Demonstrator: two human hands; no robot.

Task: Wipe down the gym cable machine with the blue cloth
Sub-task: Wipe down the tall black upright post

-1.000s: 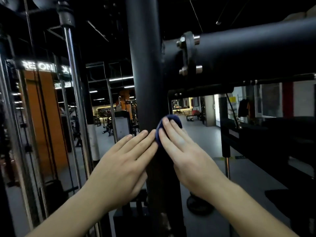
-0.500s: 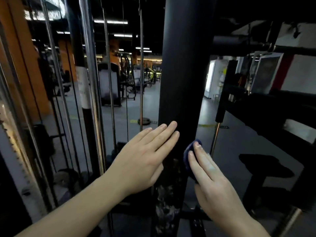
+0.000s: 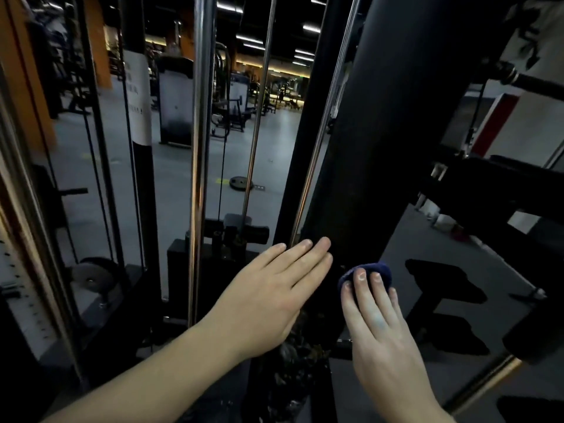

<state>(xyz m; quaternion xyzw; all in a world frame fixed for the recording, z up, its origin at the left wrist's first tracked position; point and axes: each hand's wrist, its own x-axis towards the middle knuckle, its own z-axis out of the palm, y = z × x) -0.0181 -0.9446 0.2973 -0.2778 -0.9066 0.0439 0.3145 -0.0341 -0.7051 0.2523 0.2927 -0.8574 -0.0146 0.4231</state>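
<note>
Pressing blue cloth (image 3: 378,270) to black upright (image 3: 381,148) under flat right hand (image 3: 375,331), with left hand (image 3: 268,297) flat, empty. Soft, light, likely to bunch (best pinned beneath fingertips).

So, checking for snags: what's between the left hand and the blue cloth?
Only a bare strip of the black upright post, seen in the head view; left hand and blue cloth stay apart.

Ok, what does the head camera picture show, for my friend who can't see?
A right hand presses a blue cloth against the gym cable machine's thick black post. The left hand is held flat beside it.
</note>
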